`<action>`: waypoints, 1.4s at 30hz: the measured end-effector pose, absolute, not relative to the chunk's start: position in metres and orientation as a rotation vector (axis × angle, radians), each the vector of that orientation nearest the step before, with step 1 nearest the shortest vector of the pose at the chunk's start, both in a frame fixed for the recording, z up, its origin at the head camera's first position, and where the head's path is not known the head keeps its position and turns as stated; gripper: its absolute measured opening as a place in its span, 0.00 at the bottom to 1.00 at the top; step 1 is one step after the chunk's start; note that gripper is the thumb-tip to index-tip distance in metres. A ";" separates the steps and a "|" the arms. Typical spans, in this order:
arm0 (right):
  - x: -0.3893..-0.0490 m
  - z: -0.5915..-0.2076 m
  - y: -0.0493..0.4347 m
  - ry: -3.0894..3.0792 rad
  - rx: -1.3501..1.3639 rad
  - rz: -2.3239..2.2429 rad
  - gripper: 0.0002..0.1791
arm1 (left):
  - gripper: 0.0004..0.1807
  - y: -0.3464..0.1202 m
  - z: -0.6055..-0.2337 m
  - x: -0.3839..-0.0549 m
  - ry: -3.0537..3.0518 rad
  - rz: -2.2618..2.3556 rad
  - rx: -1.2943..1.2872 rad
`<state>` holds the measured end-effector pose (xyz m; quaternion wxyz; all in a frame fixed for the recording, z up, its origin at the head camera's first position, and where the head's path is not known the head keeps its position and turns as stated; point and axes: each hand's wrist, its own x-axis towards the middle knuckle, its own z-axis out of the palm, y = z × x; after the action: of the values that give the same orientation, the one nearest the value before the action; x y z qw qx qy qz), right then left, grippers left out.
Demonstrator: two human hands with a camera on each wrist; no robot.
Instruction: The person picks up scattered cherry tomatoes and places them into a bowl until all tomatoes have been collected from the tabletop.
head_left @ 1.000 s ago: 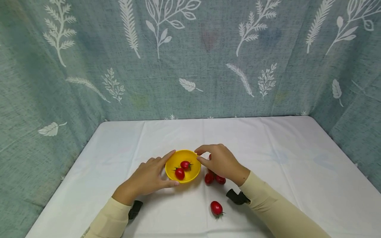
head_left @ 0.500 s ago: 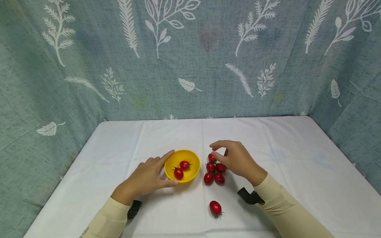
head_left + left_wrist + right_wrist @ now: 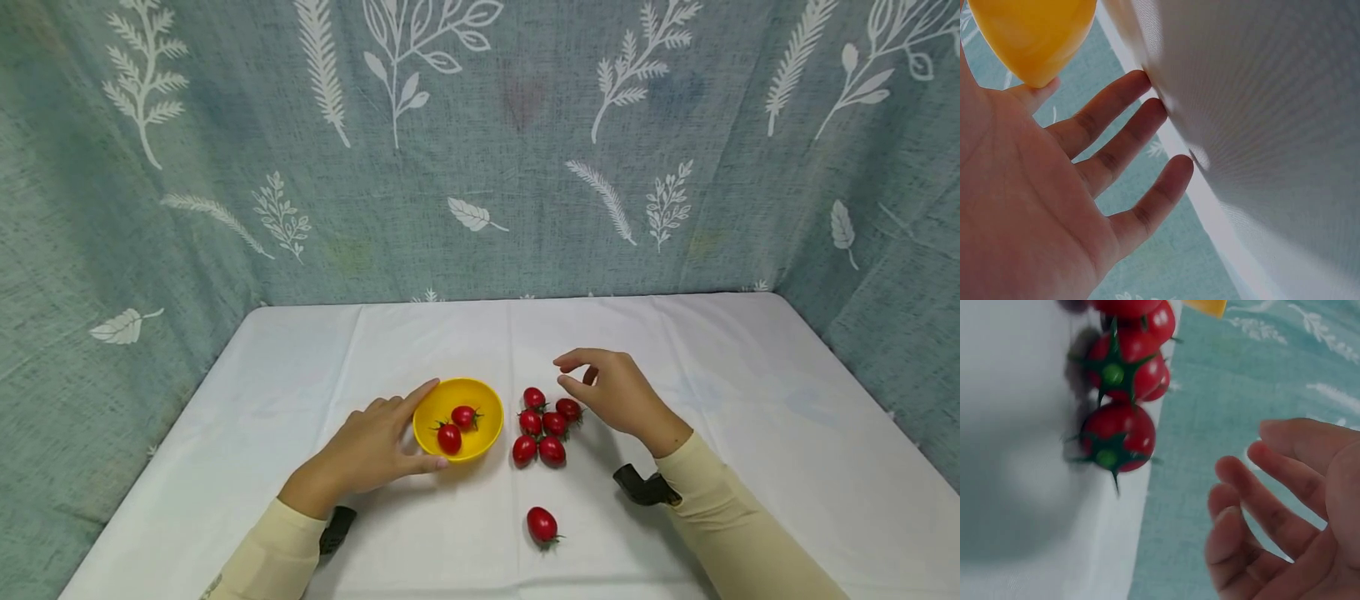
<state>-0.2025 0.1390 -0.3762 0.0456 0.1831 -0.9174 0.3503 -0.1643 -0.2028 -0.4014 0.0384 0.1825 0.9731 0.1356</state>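
Head view: my left grip [image 3: 371,446], spread wide, touches the rim of the bowl [image 3: 486,402] with forefinger at eleven o'clock and thumb at seven. Two tomatoes [image 3: 449,439] lie inside, six tomatoes [image 3: 555,424] at three, one more [image 3: 542,525] at five. My right grip [image 3: 618,396], half parted, holds nothing, at the six's two o'clock. A leaf-printed curtain [image 3: 525,242] hangs behind the white desk [image 3: 427,542]. Left wrist: straight fingers [image 3: 1129,100], bowl at ten. Right wrist: tomatoes at ten.

Long cream sleeves [image 3: 750,517] — black wrist attachments [image 3: 647,487]
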 end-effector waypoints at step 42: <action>-0.222 -0.399 0.164 -3.102 0.841 1.029 0.16 | 0.58 -0.202 -0.400 -0.163 2.985 0.416 0.553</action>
<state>-0.2222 0.1636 -0.3989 -0.1164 0.2475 -0.9130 0.3028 -0.1634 -0.2018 -0.3996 0.0387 0.1804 0.9734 0.1358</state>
